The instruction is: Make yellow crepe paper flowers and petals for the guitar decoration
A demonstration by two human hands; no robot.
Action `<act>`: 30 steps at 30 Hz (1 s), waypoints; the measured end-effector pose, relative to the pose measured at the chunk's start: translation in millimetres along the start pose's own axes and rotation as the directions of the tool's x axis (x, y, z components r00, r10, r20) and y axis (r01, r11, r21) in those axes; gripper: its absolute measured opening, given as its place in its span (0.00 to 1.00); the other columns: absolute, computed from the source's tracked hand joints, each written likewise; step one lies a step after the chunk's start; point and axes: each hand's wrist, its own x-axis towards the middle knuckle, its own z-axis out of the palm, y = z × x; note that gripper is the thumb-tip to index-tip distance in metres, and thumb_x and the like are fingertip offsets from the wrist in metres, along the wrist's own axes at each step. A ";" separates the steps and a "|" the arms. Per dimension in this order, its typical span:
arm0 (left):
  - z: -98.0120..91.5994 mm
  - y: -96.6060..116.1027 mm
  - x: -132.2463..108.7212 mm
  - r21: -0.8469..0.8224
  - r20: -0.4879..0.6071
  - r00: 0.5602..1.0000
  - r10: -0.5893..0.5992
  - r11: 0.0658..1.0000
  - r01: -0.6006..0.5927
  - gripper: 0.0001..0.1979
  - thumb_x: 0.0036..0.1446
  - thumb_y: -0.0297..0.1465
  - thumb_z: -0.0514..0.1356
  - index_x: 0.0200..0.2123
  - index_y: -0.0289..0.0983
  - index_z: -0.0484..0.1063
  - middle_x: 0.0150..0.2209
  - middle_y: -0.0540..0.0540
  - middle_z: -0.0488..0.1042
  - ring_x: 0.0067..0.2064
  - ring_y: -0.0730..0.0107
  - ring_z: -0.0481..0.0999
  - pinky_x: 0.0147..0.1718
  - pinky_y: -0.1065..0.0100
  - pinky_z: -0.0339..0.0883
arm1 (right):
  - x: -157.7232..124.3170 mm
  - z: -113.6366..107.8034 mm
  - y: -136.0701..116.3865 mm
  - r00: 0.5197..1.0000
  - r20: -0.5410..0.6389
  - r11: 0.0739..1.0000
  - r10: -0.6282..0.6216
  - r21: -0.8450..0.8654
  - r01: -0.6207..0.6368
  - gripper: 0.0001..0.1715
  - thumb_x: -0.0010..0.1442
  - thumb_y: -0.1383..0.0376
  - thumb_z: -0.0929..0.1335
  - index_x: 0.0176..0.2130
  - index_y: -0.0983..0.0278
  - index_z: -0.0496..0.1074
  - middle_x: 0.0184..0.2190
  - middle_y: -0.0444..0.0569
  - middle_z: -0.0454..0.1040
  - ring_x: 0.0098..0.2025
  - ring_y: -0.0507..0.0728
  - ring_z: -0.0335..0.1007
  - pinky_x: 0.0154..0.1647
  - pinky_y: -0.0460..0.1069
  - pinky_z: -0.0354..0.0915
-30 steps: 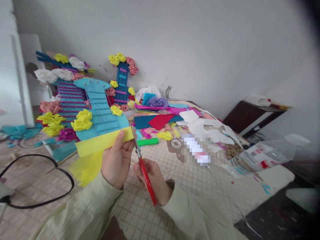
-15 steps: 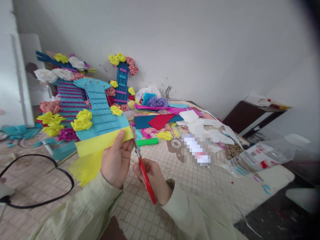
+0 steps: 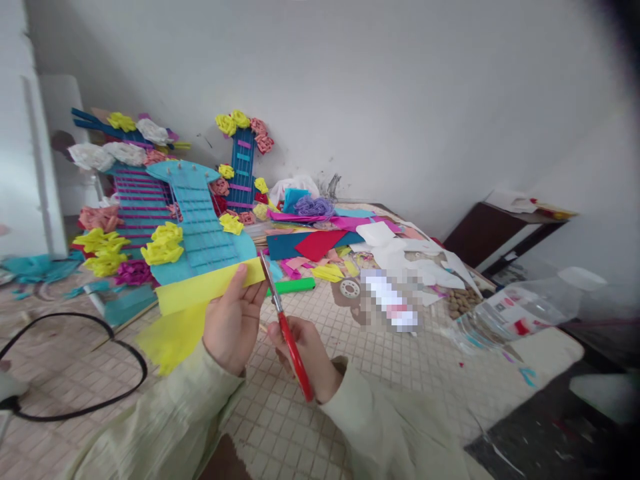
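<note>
My left hand [image 3: 233, 323] grips a folded strip of yellow paper [image 3: 193, 289], thumb on top and fingers beneath. My right hand [image 3: 307, 353] is closed round the red handles of a pair of scissors [image 3: 290, 343]. The blades point away from me and lie at the strip's right end; whether they touch it I cannot tell. Below the strip, a sheer yellow piece [image 3: 175, 337] spreads over the table. Just behind it stands a light-blue stringed board [image 3: 205, 227] shaped like an instrument, with yellow paper flowers [image 3: 164, 244] on it.
Coloured paper scraps [image 3: 320, 245] and purple yarn [image 3: 314, 207] lie at the back of the tiled table [image 3: 280, 427]. A green stick-like piece [image 3: 295, 286] and a white tape roll [image 3: 350, 288] are beyond my hands. A black cable loop [image 3: 145, 373] lies left, a plastic bottle [image 3: 520, 307] right.
The strip's left end has shifted slightly right. The scissors' blades have turned a little at the strip's right end. Both hands keep their hold.
</note>
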 end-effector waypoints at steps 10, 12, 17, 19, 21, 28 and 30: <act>-14.1 -5.6 21.9 -0.006 0.007 1.000 -0.002 1.000 0.002 0.10 0.57 0.21 0.52 0.30 0.33 0.73 0.29 0.46 0.79 0.37 0.70 0.78 0.47 0.65 0.69 | 26.6 -30.8 -12.9 0.987 -0.045 0.987 0.155 -0.036 -0.157 0.33 0.48 0.34 0.54 0.23 0.62 0.54 0.14 0.36 0.50 0.12 0.46 0.47 0.11 0.42 0.48; -13.6 -4.7 22.3 -0.003 0.009 1.000 0.000 1.000 0.000 0.10 0.57 0.21 0.52 0.30 0.33 0.73 0.29 0.47 0.79 0.37 0.71 0.78 0.47 0.65 0.69 | 31.1 -41.2 -17.8 0.990 -0.022 0.988 0.140 -0.068 -0.141 0.37 0.51 0.35 0.46 0.24 0.62 0.57 0.15 0.37 0.49 0.13 0.47 0.48 0.12 0.43 0.51; -8.1 7.7 9.1 0.024 0.023 1.000 -0.002 1.000 0.001 0.10 0.57 0.21 0.52 0.30 0.33 0.73 0.31 0.46 0.79 0.39 0.72 0.78 0.47 0.68 0.69 | 26.6 -65.8 -28.0 0.997 -0.077 0.953 0.028 -0.299 -0.050 0.38 0.56 0.40 0.46 0.28 0.65 0.63 0.17 0.40 0.56 0.18 0.49 0.56 0.19 0.45 0.58; -8.7 15.6 -1.0 0.047 0.029 0.999 -0.028 0.999 0.027 0.10 0.56 0.21 0.53 0.30 0.32 0.73 0.31 0.44 0.79 0.40 0.71 0.78 0.47 0.70 0.69 | 18.8 -78.6 -30.4 0.992 -0.116 0.898 -0.047 -0.441 -0.009 0.27 0.55 0.44 0.57 0.31 0.65 0.65 0.21 0.43 0.63 0.24 0.51 0.62 0.25 0.46 0.61; -13.4 22.3 -13.1 0.077 0.030 0.997 -0.073 0.995 0.070 0.09 0.56 0.20 0.53 0.30 0.31 0.73 0.32 0.43 0.79 0.40 0.70 0.78 0.46 0.69 0.69 | 9.9 -92.9 -30.3 0.985 -0.136 0.812 -0.109 -0.583 0.010 0.18 0.49 0.53 0.68 0.34 0.65 0.66 0.27 0.46 0.68 0.32 0.54 0.65 0.34 0.48 0.61; -56.4 12.3 -61.2 0.194 -0.055 0.949 -0.310 0.929 0.315 0.08 0.56 0.21 0.53 0.37 0.32 0.71 0.37 0.40 0.78 0.44 0.64 0.76 0.46 0.65 0.69 | -10.9 -128.1 -14.1 0.990 -0.117 0.478 -0.074 -0.876 -0.067 0.13 0.43 0.71 0.70 0.33 0.67 0.72 0.38 0.56 0.71 0.44 0.62 0.65 0.42 0.52 0.58; -66.9 2.8 -74.8 0.242 -0.104 0.916 -0.388 0.883 0.402 0.07 0.56 0.22 0.54 0.36 0.30 0.71 0.38 0.37 0.78 0.45 0.63 0.76 0.49 0.64 0.67 | -15.0 -132.4 -15.9 0.986 -0.149 0.406 -0.073 -0.908 -0.107 0.18 0.41 0.70 0.72 0.36 0.68 0.72 0.42 0.59 0.70 0.47 0.66 0.63 0.43 0.55 0.57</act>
